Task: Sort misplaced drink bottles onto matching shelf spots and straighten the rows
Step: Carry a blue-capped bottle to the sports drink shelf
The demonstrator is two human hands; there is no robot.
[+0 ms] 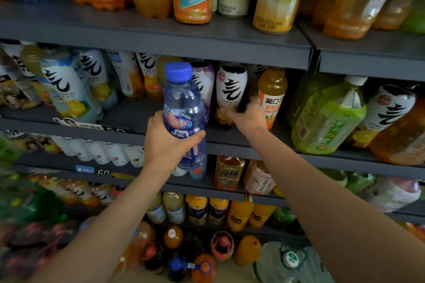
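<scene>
Keep the left hand [169, 142] wrapped round the clear plastic water bottle with the blue cap [184, 112], upright in front of the middle dark grey metal shelf [230, 142]. With the right hand [247, 117], gripping low on the white-and-black labelled drink bottle [231, 92], slide it squarely (fingers partly hidden behind it) without knocking the orange juice bottle [272, 94] just beside. Then seat the water where matching bottles stand.

The scene is seen from a single wide-angle head-worn camera, aimed forward and slightly down at close range onto the grey shelf [147, 30] tiers of drinks, with both forearms reaching in from the bottom edge.
</scene>
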